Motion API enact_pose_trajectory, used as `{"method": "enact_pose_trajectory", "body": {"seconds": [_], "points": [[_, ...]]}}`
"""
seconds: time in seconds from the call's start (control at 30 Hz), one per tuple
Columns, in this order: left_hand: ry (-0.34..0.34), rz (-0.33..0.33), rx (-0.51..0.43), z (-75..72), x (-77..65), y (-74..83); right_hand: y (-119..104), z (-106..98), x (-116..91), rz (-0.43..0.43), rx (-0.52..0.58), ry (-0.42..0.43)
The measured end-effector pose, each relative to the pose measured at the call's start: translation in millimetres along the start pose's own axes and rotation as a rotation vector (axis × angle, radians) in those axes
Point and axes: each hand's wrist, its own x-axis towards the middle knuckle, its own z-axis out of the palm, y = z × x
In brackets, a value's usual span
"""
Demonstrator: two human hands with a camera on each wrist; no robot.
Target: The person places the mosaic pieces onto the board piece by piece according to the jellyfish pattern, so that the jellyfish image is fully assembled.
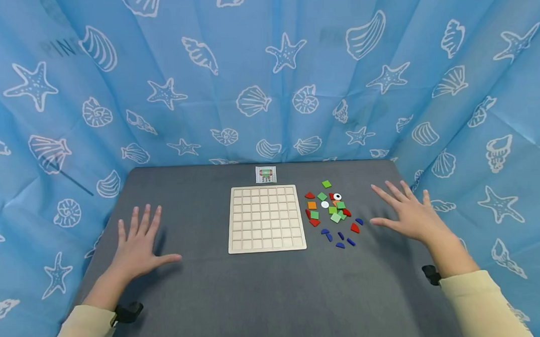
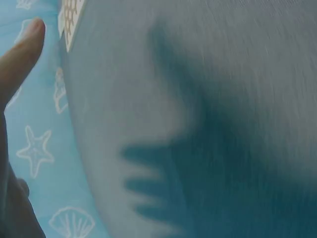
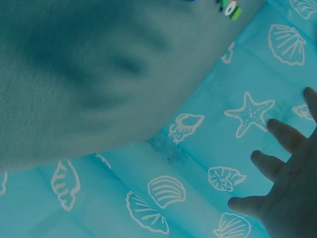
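Observation:
My left hand [image 1: 137,247] hovers over the left side of the table, fingers spread and holding nothing. Its shadow falls on the cloth in the left wrist view. On the other side, my right hand [image 1: 410,213] is also spread above the table, to the right of a loose heap of small coloured pieces. Between the hands lies a pale wooden grid board [image 1: 266,219] with bare square cells. Among the pieces are green squares [image 1: 335,217], red wedges [image 1: 355,228], blue half-rounds [image 1: 340,245], an orange square [image 1: 312,205] and a white ring with a dark centre [image 1: 337,196].
A small printed card [image 1: 266,174] with a green and red figure lies behind the board. Dark grey cloth covers the table [image 1: 275,299]. Blue curtains [image 1: 285,112] with white shells and starfish enclose the back and sides. Each wrist wears a black strap [image 1: 432,275].

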Motion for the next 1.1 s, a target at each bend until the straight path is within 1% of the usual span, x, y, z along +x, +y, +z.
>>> {"method": "enact_pose_trajectory", "body": {"seconds": [0.07, 0.17, 0.27, 0.33, 0.43, 0.53, 0.63, 0.8, 0.9, 0.97, 1.1], "points": [[-0.017, 0.019, -0.075, 6.9, 5.0, 4.7, 0, 4, 2, -0.004, 0.012, -0.007], [-0.023, 0.029, -0.177, 22.8, 12.9, 14.9, -1, 11, 5, -0.011, 0.038, -0.007], [-0.039, 0.041, -0.264, 41.3, 20.7, 30.9, -3, 20, 9, -0.007, 0.104, -0.010], [-0.064, 0.057, -0.294, 52.8, 25.8, 43.5, -4, 27, 12, -0.007, 0.163, -0.010], [-0.094, 0.093, -0.312, 66.4, 34.0, 61.3, -8, 38, 17, -0.011, 0.241, 0.003], [-0.095, 0.117, -0.321, 76.1, 42.6, 76.3, -11, 49, 20, -0.004, 0.292, 0.008], [-0.112, 0.118, -0.344, 84.3, 51.1, 87.6, -14, 61, 22, 0.020, 0.329, -0.009], [-0.170, 0.106, -0.396, 95.7, 63.1, 97.2, -21, 78, 24, 0.064, 0.352, -0.037], [-0.188, 0.108, -0.412, 100.5, 67.6, 100.5, -24, 86, 25, 0.088, 0.360, -0.048], [-0.191, 0.120, -0.399, 102.7, 69.1, 102.2, -26, 90, 27, 0.092, 0.364, -0.057], [-0.172, 0.144, -0.356, 105.3, 69.4, 105.0, -28, 96, 30, 0.112, 0.364, -0.068]]}}
